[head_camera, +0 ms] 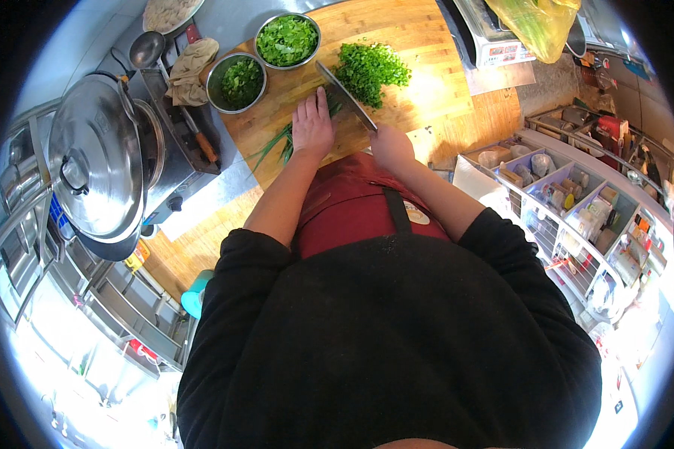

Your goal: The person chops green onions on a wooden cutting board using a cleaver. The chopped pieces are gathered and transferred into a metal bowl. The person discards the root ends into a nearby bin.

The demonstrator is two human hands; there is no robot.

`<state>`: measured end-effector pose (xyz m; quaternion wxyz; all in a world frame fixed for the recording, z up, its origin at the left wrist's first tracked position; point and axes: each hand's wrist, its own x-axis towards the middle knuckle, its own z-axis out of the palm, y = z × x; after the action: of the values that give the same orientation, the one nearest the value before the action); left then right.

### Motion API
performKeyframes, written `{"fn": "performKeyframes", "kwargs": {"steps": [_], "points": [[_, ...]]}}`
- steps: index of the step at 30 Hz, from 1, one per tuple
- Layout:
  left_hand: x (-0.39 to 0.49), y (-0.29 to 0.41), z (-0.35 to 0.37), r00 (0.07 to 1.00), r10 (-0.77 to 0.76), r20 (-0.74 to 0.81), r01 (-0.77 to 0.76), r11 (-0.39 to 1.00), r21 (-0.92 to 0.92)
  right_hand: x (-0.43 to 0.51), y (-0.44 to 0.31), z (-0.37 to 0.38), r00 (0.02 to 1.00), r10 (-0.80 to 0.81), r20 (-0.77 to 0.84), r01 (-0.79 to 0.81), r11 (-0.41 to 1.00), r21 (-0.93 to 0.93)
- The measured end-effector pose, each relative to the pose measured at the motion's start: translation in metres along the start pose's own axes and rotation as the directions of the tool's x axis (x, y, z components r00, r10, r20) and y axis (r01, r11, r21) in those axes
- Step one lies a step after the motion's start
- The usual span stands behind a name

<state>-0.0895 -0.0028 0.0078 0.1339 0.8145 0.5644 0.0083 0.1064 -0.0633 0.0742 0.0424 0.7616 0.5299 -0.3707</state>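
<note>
My right hand [392, 147] grips the handle of a kitchen knife, whose blade [347, 96] slants across the wooden cutting board [432, 28]. Left of the blade, my left hand [314, 126] presses a bunch of green onions [281, 143] flat on the board. Their long green ends stick out beyond the wrist, and the part under the palm is hidden. Chopped green onion [369, 73] lies heaped on the blade's far side. Two metal bowls stand at the board's left: an upper bowl [318, 47] of cut leafy greens and a lower bowl [215, 84] holding fewer greens.
A large lidded pot [98, 168] sits on the left, beside a crumpled cloth [194, 67] and a ladle [147, 49]. A yellow plastic bag [539, 22] lies at the upper right, over a white appliance [502, 53]. Divided storage bins [561, 168] stand to my right.
</note>
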Motion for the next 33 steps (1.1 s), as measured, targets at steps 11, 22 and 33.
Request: {"fn": "performKeyframes", "kwargs": {"steps": [11, 22, 33], "points": [[-0.009, -0.006, -0.011, 0.999, 0.022, -0.031, -0.026, 0.992, -0.122, -0.006, -0.007, 0.003, 0.999, -0.026, -0.024, 0.027, 0.999, 0.041], [-0.019, -0.028, -0.005, 0.949, 0.206, -0.239, -0.262, 0.936, -0.235, -0.008, -0.004, 0.002, 1.0, -0.011, 0.02, 0.011, 1.0, 0.009], [-0.017, -0.015, 0.008, 0.989, 0.024, -0.147, -0.055, 0.976, -0.211, -0.009, -0.005, 0.009, 1.0, 0.0, 0.011, 0.0, 1.0, 0.024]]}}
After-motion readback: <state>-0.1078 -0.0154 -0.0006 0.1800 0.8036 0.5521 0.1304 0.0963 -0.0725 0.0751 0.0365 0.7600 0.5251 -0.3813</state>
